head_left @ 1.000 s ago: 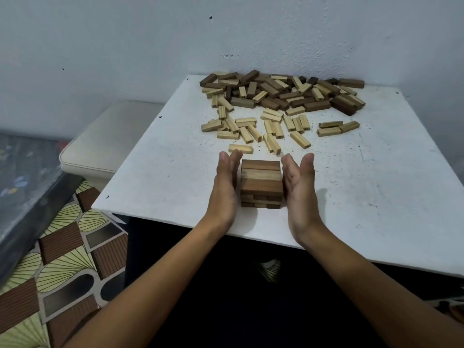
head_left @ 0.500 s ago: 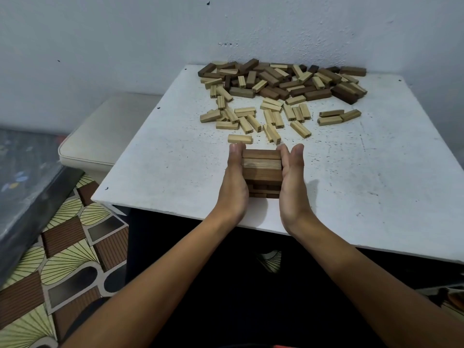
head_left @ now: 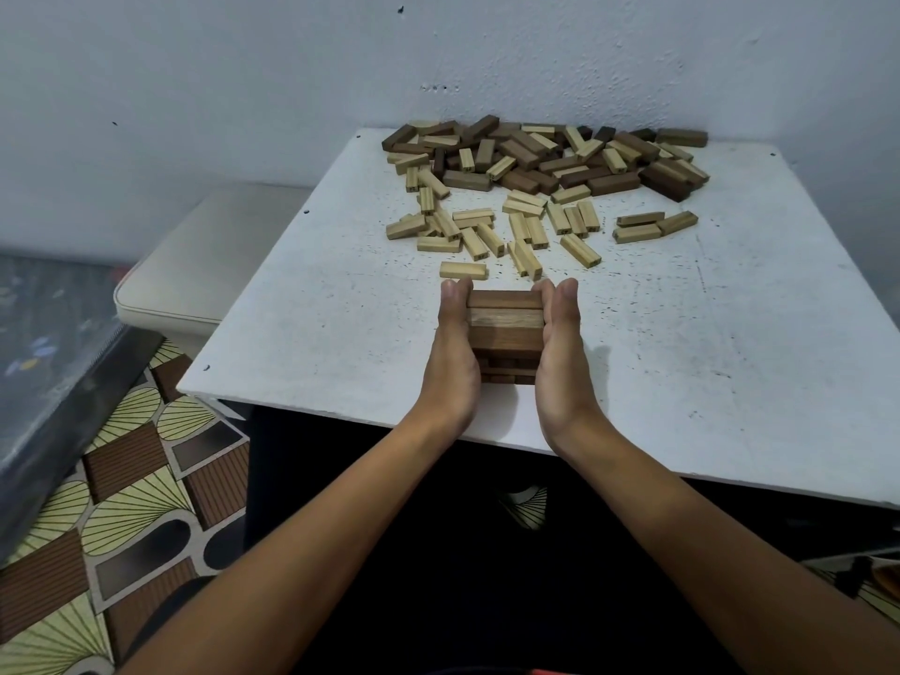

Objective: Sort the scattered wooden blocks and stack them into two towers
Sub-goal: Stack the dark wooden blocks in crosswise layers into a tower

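A short tower of dark wooden blocks (head_left: 505, 328) stands near the front edge of the white table (head_left: 302, 304). My left hand (head_left: 450, 353) presses flat against its left side and my right hand (head_left: 560, 353) presses flat against its right side, fingers straight. Beyond the tower lie scattered light blocks (head_left: 492, 231), with one single light block (head_left: 462, 270) just past my left fingertips. A mixed heap of dark and light blocks (head_left: 550, 158) sits at the table's far edge by the wall.
The wall rises right behind the table. A cream cushioned stool (head_left: 195, 270) stands to the table's left, with a dark mattress edge (head_left: 53, 353) further left. Patterned floor (head_left: 121, 504) shows below. The table's right half holds no blocks.
Both hands closed in from a small gap onto the tower's two sides and stay pressed there. The view has shifted slightly.
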{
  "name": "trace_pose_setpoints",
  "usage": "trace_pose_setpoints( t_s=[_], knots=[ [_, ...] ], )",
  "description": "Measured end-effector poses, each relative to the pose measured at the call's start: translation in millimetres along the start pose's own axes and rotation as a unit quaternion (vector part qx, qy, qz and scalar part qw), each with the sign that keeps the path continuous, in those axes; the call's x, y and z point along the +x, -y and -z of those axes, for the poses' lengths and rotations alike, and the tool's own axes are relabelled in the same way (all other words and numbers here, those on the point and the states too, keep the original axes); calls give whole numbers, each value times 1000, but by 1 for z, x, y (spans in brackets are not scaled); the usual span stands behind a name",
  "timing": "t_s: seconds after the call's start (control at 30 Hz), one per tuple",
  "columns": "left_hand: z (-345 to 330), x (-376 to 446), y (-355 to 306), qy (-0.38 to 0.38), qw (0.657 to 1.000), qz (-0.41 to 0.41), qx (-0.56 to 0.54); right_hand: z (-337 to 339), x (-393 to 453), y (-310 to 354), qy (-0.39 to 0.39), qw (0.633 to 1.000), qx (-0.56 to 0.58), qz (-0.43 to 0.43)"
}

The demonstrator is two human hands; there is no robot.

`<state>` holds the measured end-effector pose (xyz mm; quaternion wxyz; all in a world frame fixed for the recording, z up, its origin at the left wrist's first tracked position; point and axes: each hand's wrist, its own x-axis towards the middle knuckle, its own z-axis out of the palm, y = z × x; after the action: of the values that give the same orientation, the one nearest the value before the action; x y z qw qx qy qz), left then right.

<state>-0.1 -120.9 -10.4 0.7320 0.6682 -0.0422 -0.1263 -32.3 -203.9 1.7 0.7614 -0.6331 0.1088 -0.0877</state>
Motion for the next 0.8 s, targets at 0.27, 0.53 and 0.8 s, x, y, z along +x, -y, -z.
trace_pose_setpoints(
  t_s=[0.27, 0.53, 0.8],
  knots=[
    [3, 2, 1, -8, 999, 30, -22, 4, 1, -3, -9, 1000, 11, -2],
    [51, 18, -13, 63, 988, -78, 116, 50, 14, 7, -19, 1000, -20, 11],
    [78, 27, -13, 173, 902, -114, 379, 90, 22, 15, 197, 886, -419, 27]
  ],
)
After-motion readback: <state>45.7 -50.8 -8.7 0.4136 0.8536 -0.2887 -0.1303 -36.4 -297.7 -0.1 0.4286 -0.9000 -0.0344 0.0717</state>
